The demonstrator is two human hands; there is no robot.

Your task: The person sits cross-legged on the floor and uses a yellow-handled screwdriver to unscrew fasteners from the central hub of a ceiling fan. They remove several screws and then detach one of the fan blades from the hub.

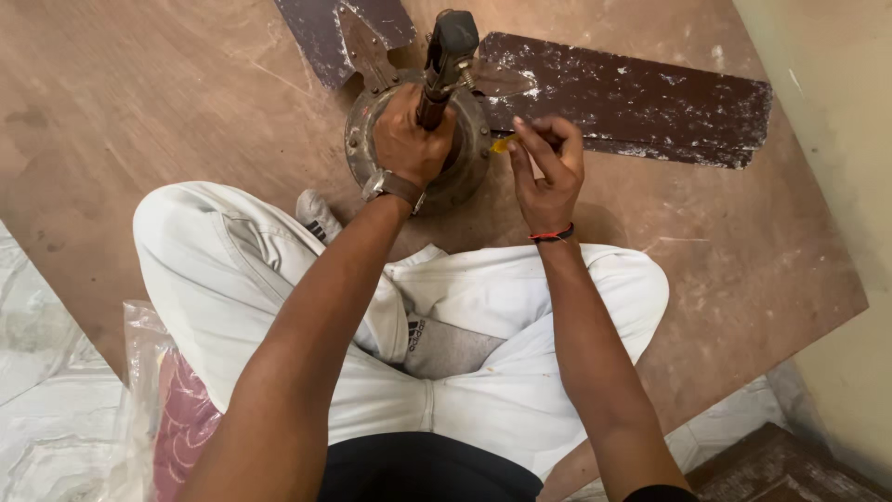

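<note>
A ceiling fan motor housing (465, 158) is observed lying on a brown wooden board (167, 102), directly ahead of the seated person's crossed legs; its down rod (444, 65) rises from the hub towards the camera, so the long axis runs roughly upright, tilted slightly away. The left hand (409, 139) is closed in a fist around the lower part of the rod, just above the housing; a wristwatch (394, 189) is worn on that wrist. The right hand (546, 167) is held just beside the housing's right rim, thumb and fingers pinched on a small yellow object (503, 143) whose tip points at the hub; what the object is cannot be told. A red thread band (552, 234) is seen at the right wrist. Two dark, paint-flecked blades are attached: one blade (632, 98) extends to the right, another (339, 33) to the upper left. The left hand is on the fan itself; the right is near but apart from the rod. A plastic-wrapped bundle (172, 409) lies by the left knee.
</note>
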